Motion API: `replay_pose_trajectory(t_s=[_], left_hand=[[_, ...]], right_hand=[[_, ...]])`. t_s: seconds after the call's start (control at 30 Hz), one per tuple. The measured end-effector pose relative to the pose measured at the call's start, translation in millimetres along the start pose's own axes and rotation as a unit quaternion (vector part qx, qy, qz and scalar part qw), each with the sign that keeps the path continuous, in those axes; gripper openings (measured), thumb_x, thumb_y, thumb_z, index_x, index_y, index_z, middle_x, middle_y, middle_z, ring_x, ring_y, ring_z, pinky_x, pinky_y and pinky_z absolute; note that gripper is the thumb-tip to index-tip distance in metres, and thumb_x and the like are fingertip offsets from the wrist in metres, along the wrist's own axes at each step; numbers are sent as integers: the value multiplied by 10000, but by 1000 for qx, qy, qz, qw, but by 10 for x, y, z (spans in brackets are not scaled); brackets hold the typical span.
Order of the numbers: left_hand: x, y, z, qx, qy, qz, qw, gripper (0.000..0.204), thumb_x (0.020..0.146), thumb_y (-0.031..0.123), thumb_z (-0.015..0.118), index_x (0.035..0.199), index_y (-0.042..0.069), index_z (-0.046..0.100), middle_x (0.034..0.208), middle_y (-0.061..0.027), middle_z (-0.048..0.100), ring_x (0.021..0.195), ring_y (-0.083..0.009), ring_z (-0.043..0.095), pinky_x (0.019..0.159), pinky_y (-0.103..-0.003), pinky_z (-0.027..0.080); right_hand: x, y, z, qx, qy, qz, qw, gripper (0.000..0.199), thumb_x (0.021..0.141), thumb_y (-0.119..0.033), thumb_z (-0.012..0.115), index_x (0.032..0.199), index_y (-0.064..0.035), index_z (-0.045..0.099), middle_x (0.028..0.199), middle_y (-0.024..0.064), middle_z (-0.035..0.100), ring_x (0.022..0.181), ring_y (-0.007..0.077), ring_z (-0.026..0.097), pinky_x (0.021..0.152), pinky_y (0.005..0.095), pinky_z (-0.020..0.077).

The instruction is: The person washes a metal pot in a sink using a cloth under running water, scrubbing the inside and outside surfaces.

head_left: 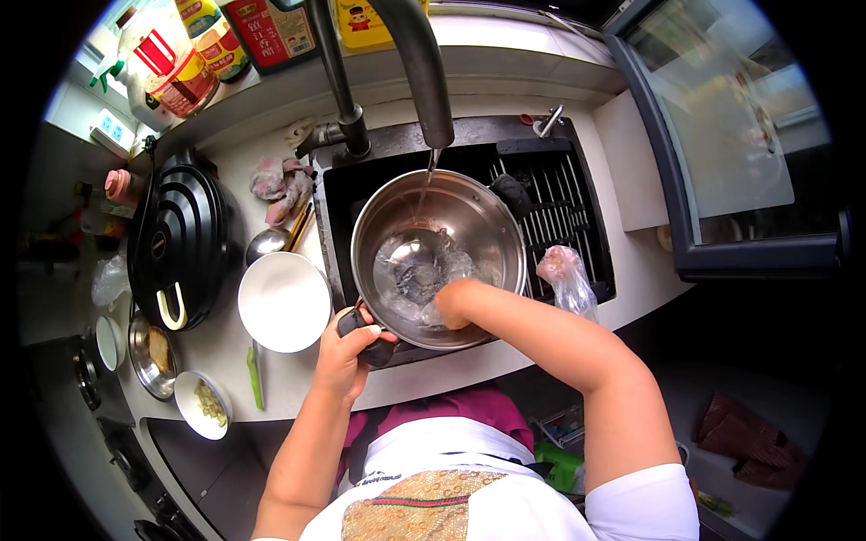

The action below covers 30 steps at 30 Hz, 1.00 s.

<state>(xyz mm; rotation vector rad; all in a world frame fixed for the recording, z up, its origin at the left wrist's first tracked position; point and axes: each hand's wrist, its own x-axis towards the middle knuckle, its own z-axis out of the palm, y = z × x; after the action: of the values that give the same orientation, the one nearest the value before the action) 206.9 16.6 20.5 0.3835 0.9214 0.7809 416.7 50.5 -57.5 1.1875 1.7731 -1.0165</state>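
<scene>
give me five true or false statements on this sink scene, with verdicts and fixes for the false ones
1. The left hand grips the dark handle of the metal pot. True.
2. The tap is shut off. False: water runs from the tap into the pot.
3. The right hand reaches into the pot. True.
4. The large white dish stands to the right of the pot. False: the large white dish is on the counter, to the left of the pot.
5. A rack of thin bars lies over the right part of the sink. True.
</scene>
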Motion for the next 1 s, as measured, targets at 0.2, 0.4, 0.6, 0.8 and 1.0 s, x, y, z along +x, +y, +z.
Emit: replay_pose_trajectory(t_s=[0.2,0.4,0.6,0.8,1.0], left_hand=[[-51,-104,24,20,-5,-9,1000,189,732,35,613,880,44,496,826,-114,617,717,-212,644,678,-363,541],[-61,-92,-33,37,-21,7,999,194,734,67,615,902,14,532,801,-130,636,731,-201,631,691,-335,528],[-64,6,-82,27,-19,-5,999,174,739,20,604,862,53,485,888,-103,599,761,-203,638,734,-345,522],[21,-39,-39,11,1,6,1000,208,722,36,631,876,57,493,823,-113,616,723,-214,648,701,-368,543],[26,-203,5,-16,-8,-34,999,206,729,30,621,882,65,487,861,-111,607,735,-215,653,711,-376,547]], right_hand=[[190,-316,-165,577,300,-234,722,278,701,-36,606,964,-34,519,861,44,557,822,129,518,741,269,444],[50,181,-589,21,660,-70,748,182,706,-46,581,879,-102,569,933,79,562,891,259,561,718,377,463],[-216,787,-193,-296,437,6,849,130,740,-180,581,780,-136,697,928,26,581,942,219,510,730,337,425],[-515,384,17,9,82,-28,996,251,767,-110,578,992,-94,688,1073,100,653,1009,230,598,850,363,456],[58,-204,113,603,110,-227,757,615,752,-59,594,1328,9,390,1185,217,558,1096,254,554,925,336,416]])
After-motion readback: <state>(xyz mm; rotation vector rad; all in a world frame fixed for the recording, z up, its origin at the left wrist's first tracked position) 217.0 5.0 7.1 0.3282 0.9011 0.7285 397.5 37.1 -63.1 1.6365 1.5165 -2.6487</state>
